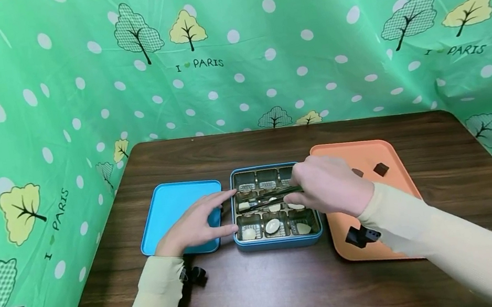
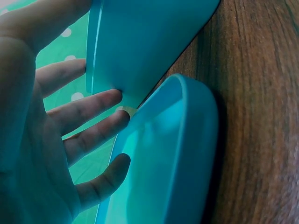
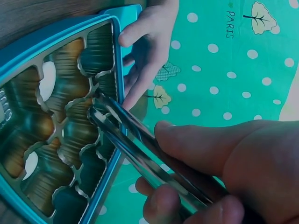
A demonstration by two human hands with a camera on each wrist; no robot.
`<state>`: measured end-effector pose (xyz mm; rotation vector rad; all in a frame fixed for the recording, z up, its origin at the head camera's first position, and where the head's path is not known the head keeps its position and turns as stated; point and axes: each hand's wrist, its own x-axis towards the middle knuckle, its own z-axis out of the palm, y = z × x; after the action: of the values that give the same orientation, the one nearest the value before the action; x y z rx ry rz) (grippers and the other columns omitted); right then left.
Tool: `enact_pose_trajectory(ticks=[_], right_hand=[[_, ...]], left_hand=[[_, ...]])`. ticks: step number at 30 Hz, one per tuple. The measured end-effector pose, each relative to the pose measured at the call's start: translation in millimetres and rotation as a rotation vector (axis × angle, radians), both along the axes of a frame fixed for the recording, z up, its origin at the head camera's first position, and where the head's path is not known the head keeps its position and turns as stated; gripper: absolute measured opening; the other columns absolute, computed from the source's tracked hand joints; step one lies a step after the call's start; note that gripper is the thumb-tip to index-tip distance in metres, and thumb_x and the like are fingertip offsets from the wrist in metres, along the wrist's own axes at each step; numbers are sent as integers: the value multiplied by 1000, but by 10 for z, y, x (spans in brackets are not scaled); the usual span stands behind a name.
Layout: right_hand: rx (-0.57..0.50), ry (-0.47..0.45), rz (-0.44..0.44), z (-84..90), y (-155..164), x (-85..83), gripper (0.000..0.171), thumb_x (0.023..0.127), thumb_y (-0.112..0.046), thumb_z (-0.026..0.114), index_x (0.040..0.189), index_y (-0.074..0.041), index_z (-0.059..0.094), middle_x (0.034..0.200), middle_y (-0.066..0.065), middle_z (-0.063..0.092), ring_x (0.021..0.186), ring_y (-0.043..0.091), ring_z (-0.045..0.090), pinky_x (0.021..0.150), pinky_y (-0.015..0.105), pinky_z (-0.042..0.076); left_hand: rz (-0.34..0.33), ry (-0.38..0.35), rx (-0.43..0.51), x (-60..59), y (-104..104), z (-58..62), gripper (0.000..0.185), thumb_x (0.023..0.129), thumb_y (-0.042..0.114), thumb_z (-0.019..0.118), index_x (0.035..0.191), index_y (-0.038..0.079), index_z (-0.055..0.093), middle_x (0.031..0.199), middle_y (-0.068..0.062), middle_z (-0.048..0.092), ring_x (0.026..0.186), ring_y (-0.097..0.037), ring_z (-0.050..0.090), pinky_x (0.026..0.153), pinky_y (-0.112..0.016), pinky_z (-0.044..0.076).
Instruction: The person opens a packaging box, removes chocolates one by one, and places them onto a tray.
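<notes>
Head view: the right hand (image 1: 327, 186) is pinching a pair of metal tongs (image 1: 271, 197) over the blue tin (image 1: 280, 243), which is sitting mid-tabletop, a bit toward the near edge. The tin's gold ribbed insert (image 1: 250, 179) is holding a few pale oval chocolates (image 1: 272, 225) in the near row. The left hand (image 1: 196, 224) is lying flat, fingers straight against the tin's left wall, palm over the blue lid (image 1: 168, 207) beside it. The orange tray (image 1: 369, 148) toward the right edge is carrying a couple of dark squares (image 1: 380, 169).

Left wrist view: relaxed fingers (image 2: 88, 109) are resting between the glossy lid and the tin's smooth rounded rim (image 2: 187, 140). The wood grain of the tabletop (image 2: 261, 116) is showing too.

Right wrist view: thumb and fingers are squeezing the tongs (image 3: 140, 144), tips nearly together over a scalloped foil pocket (image 3: 77, 130). I can't tell whether anything's between them.

My guess is it's the placing step, so next up is steadying the tin and lining the tips up over a pocket.
</notes>
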<state>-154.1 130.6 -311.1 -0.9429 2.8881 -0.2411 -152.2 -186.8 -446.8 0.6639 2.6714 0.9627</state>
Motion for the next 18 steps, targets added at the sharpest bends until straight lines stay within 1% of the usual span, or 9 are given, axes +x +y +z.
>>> enact_pose_trajectory(ticks=[3,6,8,10,13,17,18], right_hand=[[6,-5,-3,5,-26,-4,62,91,-36,83,48,-25,41,50,-13,23,44,8,32,43,25,15],[15,-13,-5,13,-41,0,56,91,-35,83,48,-27,49,47,-13,31,44,9,39,42,26,21],[15,-23,-6,16,-45,8,47,92,-35,83,51,-28,59,46,-13,39,44,9,44,40,27,25],[13,-26,-5,13,-43,17,40,92,-35,82,56,-30,66,46,-12,45,44,10,47,40,27,27],[8,-8,4,-6,-32,34,39,93,-35,82,57,-31,66,45,-12,44,44,9,46,39,27,25],[7,28,8,-36,-3,52,52,93,-39,81,51,-27,53,47,-13,32,43,8,40,41,26,19],[1,32,5,-41,8,55,51,93,-39,81,52,-28,54,47,-13,32,43,8,40,41,26,19]], left_hand=[[-8,7,3,-4,3,7,84,91,52,80,163,32,41,166,-3,41,155,-34,34,121,-64,30],[-13,14,8,-9,5,9,84,91,51,80,163,31,42,166,-4,42,155,-34,34,121,-65,30],[-13,19,7,-11,4,8,84,91,51,80,163,31,42,166,-3,42,155,-35,34,121,-64,30],[-14,21,5,-10,1,6,84,91,52,80,163,31,42,166,-3,42,155,-34,34,121,-64,30],[-13,23,0,-7,-4,-2,85,90,53,80,163,32,42,166,-2,42,154,-34,35,121,-63,31],[-12,25,-1,-8,-11,-13,86,90,55,80,163,33,41,166,-1,42,154,-33,35,122,-63,31],[-13,27,-1,-9,-12,-16,86,90,55,80,163,33,41,166,-1,42,154,-33,35,122,-62,31]])
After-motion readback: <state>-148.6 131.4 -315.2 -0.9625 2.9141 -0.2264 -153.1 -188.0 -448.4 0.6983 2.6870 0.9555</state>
